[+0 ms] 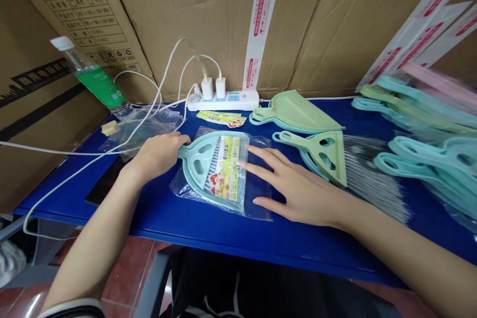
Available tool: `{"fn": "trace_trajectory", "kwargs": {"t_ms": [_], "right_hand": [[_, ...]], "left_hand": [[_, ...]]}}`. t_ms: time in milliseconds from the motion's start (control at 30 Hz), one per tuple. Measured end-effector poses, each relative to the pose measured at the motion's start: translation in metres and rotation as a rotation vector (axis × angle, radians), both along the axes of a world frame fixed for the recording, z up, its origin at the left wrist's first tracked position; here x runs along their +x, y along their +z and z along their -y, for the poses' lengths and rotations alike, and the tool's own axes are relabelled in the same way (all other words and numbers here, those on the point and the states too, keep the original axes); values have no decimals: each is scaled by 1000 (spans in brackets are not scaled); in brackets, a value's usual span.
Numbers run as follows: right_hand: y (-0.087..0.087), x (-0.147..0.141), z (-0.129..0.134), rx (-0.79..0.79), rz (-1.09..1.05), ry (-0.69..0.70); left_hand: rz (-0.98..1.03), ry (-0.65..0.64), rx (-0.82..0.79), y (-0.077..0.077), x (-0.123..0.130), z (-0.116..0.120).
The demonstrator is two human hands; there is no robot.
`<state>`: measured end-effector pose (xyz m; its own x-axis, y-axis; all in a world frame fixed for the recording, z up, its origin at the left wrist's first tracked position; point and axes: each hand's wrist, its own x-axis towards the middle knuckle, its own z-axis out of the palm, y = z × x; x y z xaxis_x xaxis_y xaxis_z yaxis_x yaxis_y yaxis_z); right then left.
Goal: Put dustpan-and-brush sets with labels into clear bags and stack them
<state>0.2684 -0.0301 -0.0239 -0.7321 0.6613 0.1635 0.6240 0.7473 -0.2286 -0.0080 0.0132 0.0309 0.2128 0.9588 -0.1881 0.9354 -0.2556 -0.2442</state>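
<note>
A light-blue dustpan and brush set point(196, 171) lies flat in a clear plastic bag point(257, 203) on the blue table. Over its bristles sits a yellow-green printed label card point(228, 166). My left hand point(160, 154) is closed around the handle end of the set. With fingers spread, my right hand point(298, 186) rests at the bag's other end, fingertips by the card. Just beyond it are unwrapped green and blue brushes point(330, 154) with grey bristles, and a green dustpan point(301, 112) stacked on a blue one.
More blue, green and pink sets point(436, 159) are piled at the right. Behind stand a white power strip point(223, 102) with chargers and loose label cards point(222, 119). A water bottle point(99, 84) leans at the left, near crumpled plastic and white cables. Cardboard boxes point(208, 10) wall the back.
</note>
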Motion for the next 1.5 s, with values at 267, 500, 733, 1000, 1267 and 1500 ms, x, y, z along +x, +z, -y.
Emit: {"fn": "trace_trajectory", "kwargs": {"t_ms": [267,500,733,1000,1267,1500], "right_hand": [[-1,2,-2,21,8,91],[-1,0,-3,15,-3,110],[0,1,-2,54,10,125],[0,5,-4,125,15,136],[-9,11,-4,77,64,11],[-10,10,-3,114,71,-16]], "left_hand": [[-4,-10,4,0,0,1],[-17,-28,29,-1,-1,-1],[-2,-2,-5,-1,0,0],[-21,-33,10,-1,0,1],[8,6,-26,0,0,1],[-24,13,24,1,3,2]]}}
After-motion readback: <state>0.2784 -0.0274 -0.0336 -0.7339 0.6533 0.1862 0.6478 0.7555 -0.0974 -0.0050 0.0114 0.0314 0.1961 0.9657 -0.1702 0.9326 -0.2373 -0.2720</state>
